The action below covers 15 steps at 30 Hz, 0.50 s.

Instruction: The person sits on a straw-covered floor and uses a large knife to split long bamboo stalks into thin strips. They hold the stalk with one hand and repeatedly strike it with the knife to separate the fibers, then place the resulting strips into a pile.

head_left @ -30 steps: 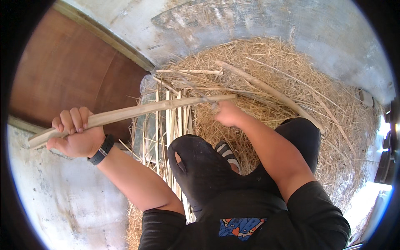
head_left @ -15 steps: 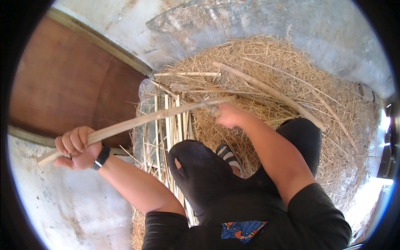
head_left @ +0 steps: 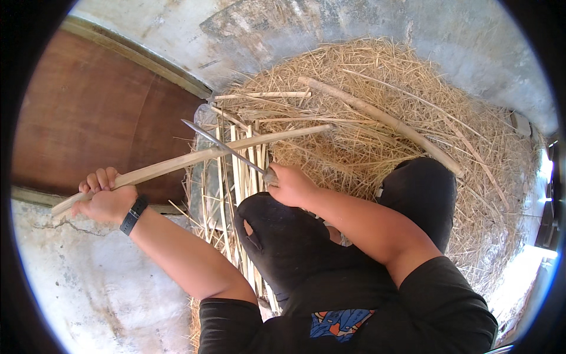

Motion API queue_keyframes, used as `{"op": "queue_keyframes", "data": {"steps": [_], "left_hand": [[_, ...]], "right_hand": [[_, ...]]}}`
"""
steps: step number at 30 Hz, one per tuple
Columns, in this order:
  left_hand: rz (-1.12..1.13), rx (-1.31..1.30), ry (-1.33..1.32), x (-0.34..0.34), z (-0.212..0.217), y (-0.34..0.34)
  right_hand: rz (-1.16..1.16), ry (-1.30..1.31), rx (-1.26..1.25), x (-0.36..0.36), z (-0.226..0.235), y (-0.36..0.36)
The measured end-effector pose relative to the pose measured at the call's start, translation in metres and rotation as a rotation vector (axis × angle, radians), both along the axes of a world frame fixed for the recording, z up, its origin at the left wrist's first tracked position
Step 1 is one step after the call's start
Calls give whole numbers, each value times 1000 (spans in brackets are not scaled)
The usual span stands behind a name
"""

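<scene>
Bamboo strip (head_left: 194,158), long and pale, stretches across the scene from the left hand (head_left: 101,199) toward the straw pile (head_left: 377,130). That left hand is clenched around the strip's near end, a black wristband (head_left: 133,214) just behind it. Right hand (head_left: 290,184) is fisted on the handle of a knife (head_left: 227,147), its thin blade laid across the strip near the middle, touching it. Below the blade lies a bundle of split slats (head_left: 239,177), beside the black-clad knee (head_left: 277,236). A thicker pole (head_left: 383,121) rests on the straw, well apart.
</scene>
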<state>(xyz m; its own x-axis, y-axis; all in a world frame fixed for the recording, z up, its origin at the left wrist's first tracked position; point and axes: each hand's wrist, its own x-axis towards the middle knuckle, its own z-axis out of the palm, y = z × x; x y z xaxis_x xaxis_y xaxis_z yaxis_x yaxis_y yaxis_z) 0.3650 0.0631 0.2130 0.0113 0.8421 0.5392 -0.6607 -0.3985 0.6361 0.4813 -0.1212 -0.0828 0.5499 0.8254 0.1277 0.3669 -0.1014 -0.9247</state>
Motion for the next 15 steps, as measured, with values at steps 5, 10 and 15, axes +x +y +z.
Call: {"op": "queue_keyframes", "data": {"steps": [5,10,15], "left_hand": [[76,90,21,11,10,-27],[208,41,38,29,18,-62],[242,39,-1,36,18,-76]], "right_hand": [[66,-206,100,-7,64,-9],[-141,207,-190,31,-4,-8],[-134,206,-154,44,1,-15]]}}
